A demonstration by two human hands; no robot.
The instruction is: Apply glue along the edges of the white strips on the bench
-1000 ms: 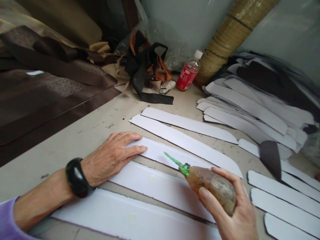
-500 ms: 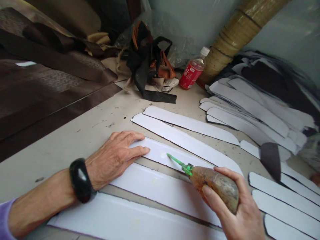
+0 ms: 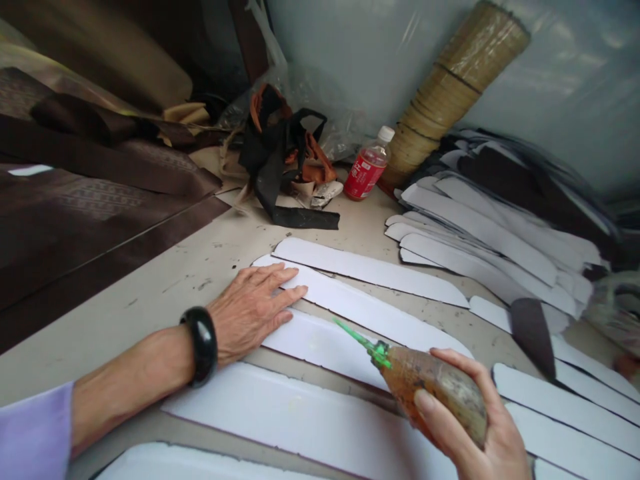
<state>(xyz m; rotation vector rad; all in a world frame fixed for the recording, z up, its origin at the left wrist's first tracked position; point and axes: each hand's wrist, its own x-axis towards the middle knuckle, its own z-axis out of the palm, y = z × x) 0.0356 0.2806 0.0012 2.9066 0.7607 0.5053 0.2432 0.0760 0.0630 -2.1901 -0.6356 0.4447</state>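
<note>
My left hand (image 3: pixel 255 307), a dark bangle (image 3: pixel 201 343) on its wrist, lies flat with fingers apart. Its fingertips rest on the left end of a long white strip (image 3: pixel 375 313). Closed around a stained glue bottle (image 3: pixel 440 390) is my right hand (image 3: pixel 495 427). The bottle lies tilted, its green nozzle (image 3: pixel 357 337) pointing left above a nearer white strip (image 3: pixel 300 333). A faint wet-looking spot shows on that strip. Another wide white strip (image 3: pixel 280 400) lies closer to me, with a faint yellowish spot on it. The bottle hides part of the strips below it.
Stacked white and dark strips (image 3: pixel 480 233) lie at the right. Behind stand a red-labelled drink bottle (image 3: pixel 367 170) and a tall yellowish roll (image 3: pixel 435 100). Black and brown scraps (image 3: pixel 280 167) are heaped mid-back. Dark brown sheets (image 3: pixel 90 213) cover the left.
My left hand has moved from the nearer strip to the end of the strip behind it. The nozzle tip has come away from the glue spot. The view has shifted slightly.
</note>
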